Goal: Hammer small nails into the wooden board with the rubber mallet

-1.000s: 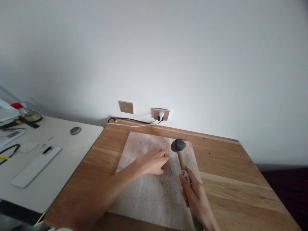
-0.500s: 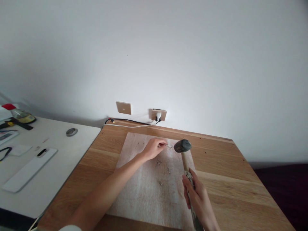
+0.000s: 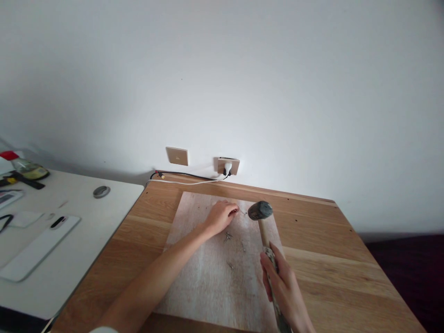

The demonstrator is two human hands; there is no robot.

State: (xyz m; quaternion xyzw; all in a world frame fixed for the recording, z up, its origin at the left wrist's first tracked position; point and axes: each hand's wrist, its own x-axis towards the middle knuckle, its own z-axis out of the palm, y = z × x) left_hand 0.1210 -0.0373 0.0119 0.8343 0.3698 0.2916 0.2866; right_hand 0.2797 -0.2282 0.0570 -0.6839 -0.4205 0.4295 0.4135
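Observation:
My right hand (image 3: 282,277) is wrapped round the handle of a mallet (image 3: 261,210), whose dark, thick head hangs over the right edge of a thin wooden board (image 3: 204,286). At the board's far side, my left hand (image 3: 222,216) has thumb and fingers pinched together. A thin metal nail (image 3: 243,212) shows at its fingertips, just left of the mallet head. Loose nails lie nearer me on the board: a small cluster (image 3: 227,237), one to its right (image 3: 243,246) and more below (image 3: 230,265).
Beneath the board is a wooden table (image 3: 333,277). Cables (image 3: 187,175) run along its back edge to a wall socket (image 3: 228,166). On the left, a white table (image 3: 65,273) carries a phone (image 3: 41,249), a roll of tape (image 3: 101,191) and a red-topped bottle (image 3: 29,169).
The mallet head has shifted slightly left, closer to my left fingertips. My left hand stays pinched in nearly the same place. The view has moved a little.

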